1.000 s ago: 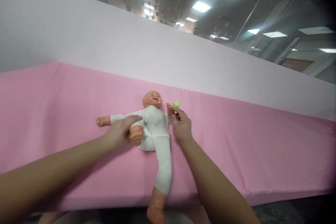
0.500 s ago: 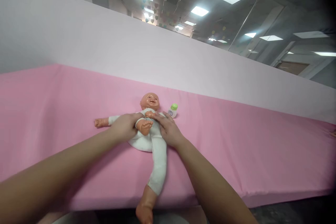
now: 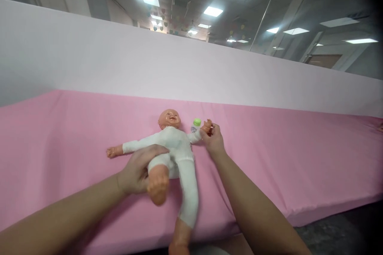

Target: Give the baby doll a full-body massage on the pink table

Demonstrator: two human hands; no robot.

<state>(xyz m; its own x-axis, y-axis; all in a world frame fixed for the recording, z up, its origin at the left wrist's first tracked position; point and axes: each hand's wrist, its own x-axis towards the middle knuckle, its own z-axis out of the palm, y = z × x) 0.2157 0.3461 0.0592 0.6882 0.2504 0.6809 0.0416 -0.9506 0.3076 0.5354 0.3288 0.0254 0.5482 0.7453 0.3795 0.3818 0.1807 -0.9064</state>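
A baby doll (image 3: pixel 176 140) with a white cloth body lies on its back on the pink sheet (image 3: pixel 269 159), head toward the wall. My left hand (image 3: pixel 140 167) is wrapped round its bent leg on the left, just above the bare plastic foot (image 3: pixel 158 185). With my right hand (image 3: pixel 214 139) I grip the doll's hand (image 3: pixel 206 126) at the end of its outstretched arm on the right. The other leg (image 3: pixel 188 191) hangs straight over the near edge. Close beside the gripped arm stands a small bottle (image 3: pixel 196 124) with a green cap, its lower part hidden.
A white wall panel (image 3: pixel 149 67) runs along the back, with a glass pane (image 3: pixel 221 12) above that shows ceiling lights. The pink surface drops off at its front edge (image 3: pixel 335 211), with dark floor below on the right.
The doll's bent leg has come down toward me with my left hand. My right hand has moved right, and the doll's arm now stretches outward from its chest.
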